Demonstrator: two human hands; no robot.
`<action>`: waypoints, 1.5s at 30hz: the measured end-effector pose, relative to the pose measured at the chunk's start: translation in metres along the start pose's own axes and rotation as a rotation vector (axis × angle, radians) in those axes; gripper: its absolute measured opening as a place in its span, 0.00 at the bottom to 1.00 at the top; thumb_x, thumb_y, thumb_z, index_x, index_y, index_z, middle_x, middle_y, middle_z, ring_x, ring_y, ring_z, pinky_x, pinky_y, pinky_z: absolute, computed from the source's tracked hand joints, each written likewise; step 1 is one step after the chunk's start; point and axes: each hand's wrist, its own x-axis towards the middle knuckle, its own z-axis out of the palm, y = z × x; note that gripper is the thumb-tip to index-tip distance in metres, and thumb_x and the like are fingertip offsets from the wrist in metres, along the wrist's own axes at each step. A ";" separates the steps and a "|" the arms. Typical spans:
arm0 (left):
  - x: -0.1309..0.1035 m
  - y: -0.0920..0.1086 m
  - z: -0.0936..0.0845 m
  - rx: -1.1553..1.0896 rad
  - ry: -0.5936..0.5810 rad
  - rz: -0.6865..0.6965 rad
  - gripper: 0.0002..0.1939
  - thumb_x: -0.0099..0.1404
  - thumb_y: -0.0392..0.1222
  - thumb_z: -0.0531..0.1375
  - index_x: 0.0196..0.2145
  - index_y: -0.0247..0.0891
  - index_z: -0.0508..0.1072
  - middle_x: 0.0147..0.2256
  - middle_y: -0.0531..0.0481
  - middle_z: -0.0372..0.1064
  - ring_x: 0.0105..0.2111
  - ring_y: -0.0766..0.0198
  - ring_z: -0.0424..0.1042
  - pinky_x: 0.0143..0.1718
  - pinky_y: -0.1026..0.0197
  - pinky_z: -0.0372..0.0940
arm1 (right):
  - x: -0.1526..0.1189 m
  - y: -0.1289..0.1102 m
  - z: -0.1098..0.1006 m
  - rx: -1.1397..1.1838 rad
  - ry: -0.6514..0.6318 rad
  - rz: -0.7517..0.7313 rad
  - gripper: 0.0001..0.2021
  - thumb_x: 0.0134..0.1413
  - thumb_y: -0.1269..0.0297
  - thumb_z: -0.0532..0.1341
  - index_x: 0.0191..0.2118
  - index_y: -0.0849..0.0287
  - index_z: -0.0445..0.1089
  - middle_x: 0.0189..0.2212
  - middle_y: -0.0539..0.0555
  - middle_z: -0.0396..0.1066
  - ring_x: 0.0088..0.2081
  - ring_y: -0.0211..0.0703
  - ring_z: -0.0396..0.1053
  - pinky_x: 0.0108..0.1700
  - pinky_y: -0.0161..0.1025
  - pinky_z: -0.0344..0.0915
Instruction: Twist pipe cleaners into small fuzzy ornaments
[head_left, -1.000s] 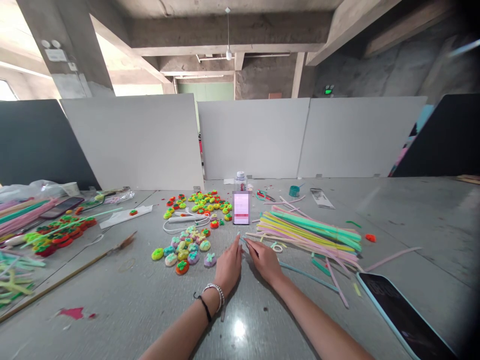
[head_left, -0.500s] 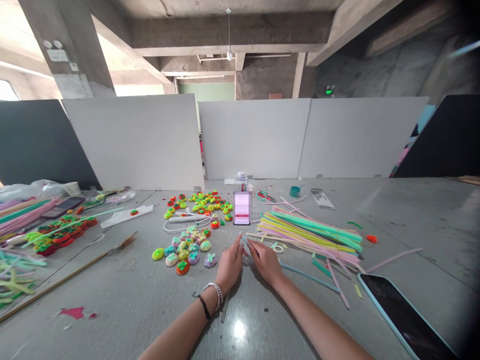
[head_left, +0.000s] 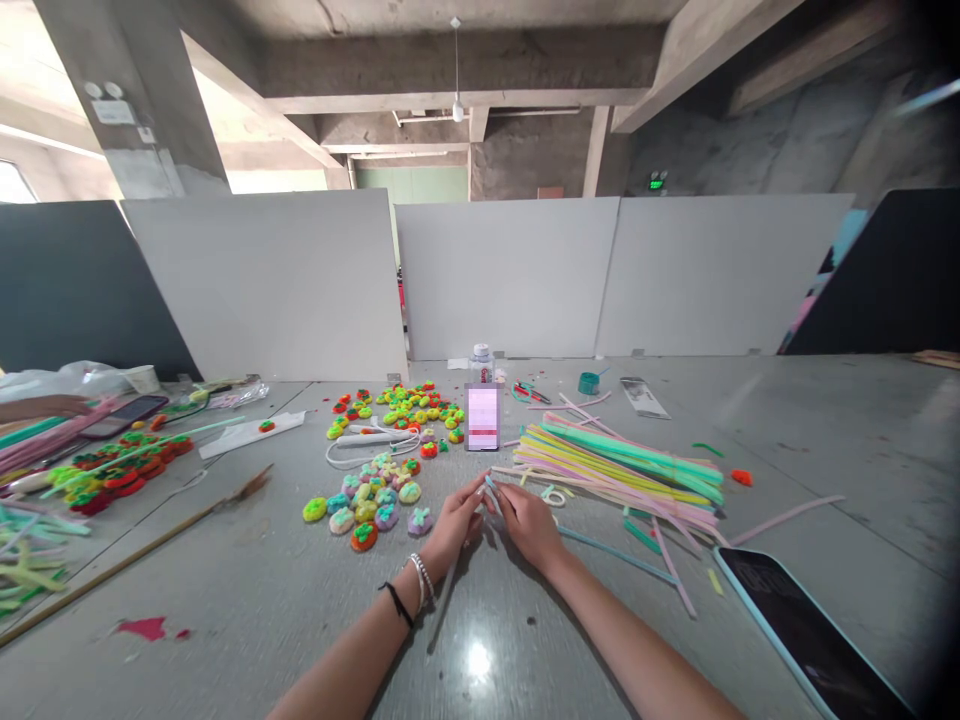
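My left hand (head_left: 456, 522) and my right hand (head_left: 529, 522) meet over the middle of the table, fingertips pinched together. Between them is a light blue pipe cleaner (head_left: 490, 482), with only a short piece showing. A thin greyish strand (head_left: 441, 618) trails from under my left hand toward me; whether it belongs to the blue piece I cannot tell. Left of my hands lie small pastel pipe-cleaner flowers (head_left: 386, 495). On the right, a bundle of pipe cleaners (head_left: 626, 470) in green, yellow and pink lies close to my right hand, beside a loose blue pipe cleaner (head_left: 619, 553).
A lit phone (head_left: 482, 418) stands against a bottle (head_left: 481, 360) ahead. Another phone (head_left: 802, 625) lies at right. Red and yellow-green pieces (head_left: 420, 403) sit behind the flowers. Left are a long brush (head_left: 150, 550) and another person's hand (head_left: 45, 407) over pink pipe cleaners.
My left hand has turned and shifted slightly left and down, and more of the trailing strand shows. Another person's hand has come in at the far left.
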 end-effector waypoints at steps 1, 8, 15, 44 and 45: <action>0.000 0.000 -0.001 -0.031 -0.008 -0.008 0.31 0.58 0.53 0.58 0.55 0.34 0.65 0.29 0.54 0.64 0.13 0.79 0.48 0.13 0.69 0.44 | 0.000 0.000 0.000 0.001 0.003 0.005 0.19 0.65 0.61 0.44 0.50 0.55 0.69 0.46 0.54 0.72 0.48 0.44 0.69 0.48 0.39 0.63; 0.003 0.001 -0.002 -0.164 -0.045 -0.080 0.27 0.55 0.51 0.60 0.50 0.33 0.68 0.27 0.56 0.65 0.12 0.81 0.45 0.14 0.69 0.43 | 0.000 0.003 0.003 -0.019 0.035 0.025 0.19 0.65 0.60 0.44 0.49 0.54 0.69 0.45 0.54 0.73 0.47 0.44 0.70 0.46 0.39 0.63; 0.002 0.006 -0.003 -0.167 -0.086 -0.109 0.26 0.56 0.50 0.60 0.50 0.33 0.67 0.28 0.55 0.67 0.12 0.81 0.43 0.14 0.69 0.43 | -0.001 0.006 0.004 -0.045 0.050 0.054 0.19 0.66 0.58 0.43 0.45 0.54 0.71 0.42 0.53 0.74 0.43 0.43 0.71 0.43 0.37 0.63; -0.004 -0.012 0.014 0.414 0.099 0.062 0.22 0.62 0.48 0.53 0.52 0.36 0.62 0.31 0.52 0.71 0.11 0.76 0.57 0.09 0.71 0.54 | 0.000 0.008 0.004 -0.004 0.066 0.035 0.17 0.62 0.66 0.46 0.52 0.54 0.65 0.49 0.54 0.70 0.48 0.44 0.69 0.47 0.40 0.64; -0.005 -0.010 0.014 0.439 0.118 0.058 0.21 0.62 0.47 0.53 0.51 0.36 0.63 0.31 0.52 0.71 0.11 0.76 0.57 0.09 0.71 0.55 | 0.000 0.008 0.004 -0.013 0.062 0.045 0.17 0.62 0.66 0.47 0.52 0.54 0.65 0.48 0.54 0.71 0.47 0.44 0.70 0.46 0.40 0.64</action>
